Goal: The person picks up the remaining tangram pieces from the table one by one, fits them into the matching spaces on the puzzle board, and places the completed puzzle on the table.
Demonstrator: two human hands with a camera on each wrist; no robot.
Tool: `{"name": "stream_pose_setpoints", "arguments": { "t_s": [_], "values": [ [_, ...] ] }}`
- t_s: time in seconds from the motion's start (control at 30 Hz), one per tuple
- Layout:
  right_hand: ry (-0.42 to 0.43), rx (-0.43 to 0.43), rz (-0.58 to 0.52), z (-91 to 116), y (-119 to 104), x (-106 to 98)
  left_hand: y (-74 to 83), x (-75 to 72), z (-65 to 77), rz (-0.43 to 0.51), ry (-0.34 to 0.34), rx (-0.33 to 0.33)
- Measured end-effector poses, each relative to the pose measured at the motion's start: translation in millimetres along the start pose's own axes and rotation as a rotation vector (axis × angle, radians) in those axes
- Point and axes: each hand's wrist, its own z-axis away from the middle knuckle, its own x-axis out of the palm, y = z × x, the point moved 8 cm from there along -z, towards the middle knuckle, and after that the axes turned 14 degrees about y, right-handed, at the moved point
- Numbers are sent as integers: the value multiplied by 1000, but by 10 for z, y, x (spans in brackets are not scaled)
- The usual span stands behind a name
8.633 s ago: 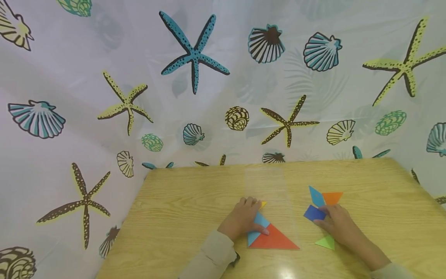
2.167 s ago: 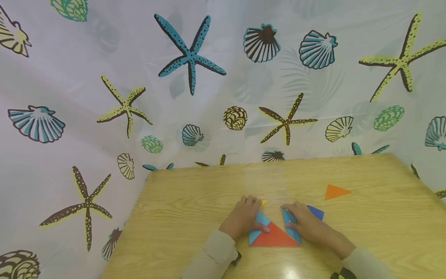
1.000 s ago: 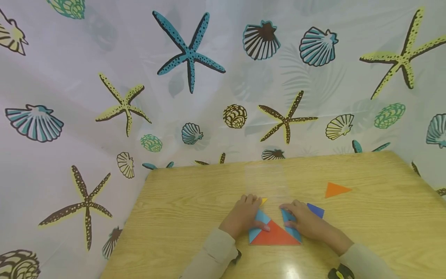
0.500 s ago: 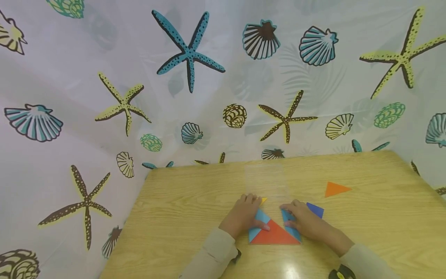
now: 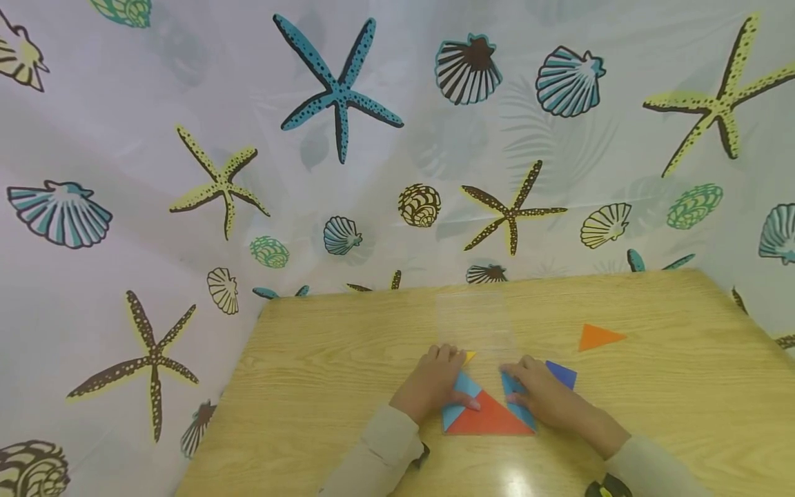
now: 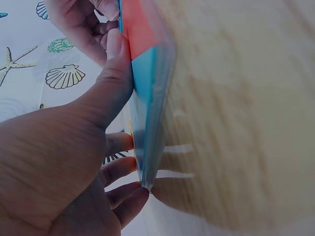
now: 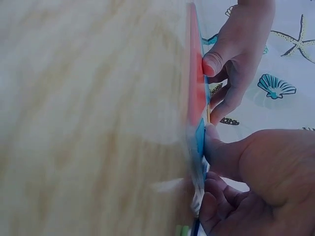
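Observation:
In the head view, a clear flat tray (image 5: 475,324) lies on the table with tangram pieces at its near end. My left hand (image 5: 431,383) rests over its left side, thumb on the large red triangle (image 5: 493,420) and the other fingers over the large light blue triangle (image 5: 467,384) near a yellow piece (image 5: 471,357). My right hand (image 5: 546,393) pinches a blue parallelogram (image 5: 522,412) against the red triangle's right slanted edge. In the right wrist view, the right thumb (image 7: 224,153) lies on the blue piece.
An orange triangle (image 5: 600,337) lies on the table to the right. A dark blue square (image 5: 562,373) is partly hidden behind my right hand. A bit of a green piece (image 7: 182,230) shows in the right wrist view. A patterned curtain (image 5: 373,228) hangs behind the table (image 5: 329,345).
Since the earliest frame, my right hand has moved left from the dark blue square, and the blue parallelogram now lies at the red triangle. The orange triangle has shifted. Little differs over the last two seconds.

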Motion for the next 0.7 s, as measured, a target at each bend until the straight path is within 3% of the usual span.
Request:
{"name": "stream_pose_setpoints", "arguments": {
  "t_s": [0.37, 0.7],
  "values": [
    [134, 36, 161, 40, 159, -293, 0, -17, -14, -20, 24, 26],
    [113, 189, 167, 208, 485, -480, 1, -24, -1, 16, 20, 17]
  ]
}}
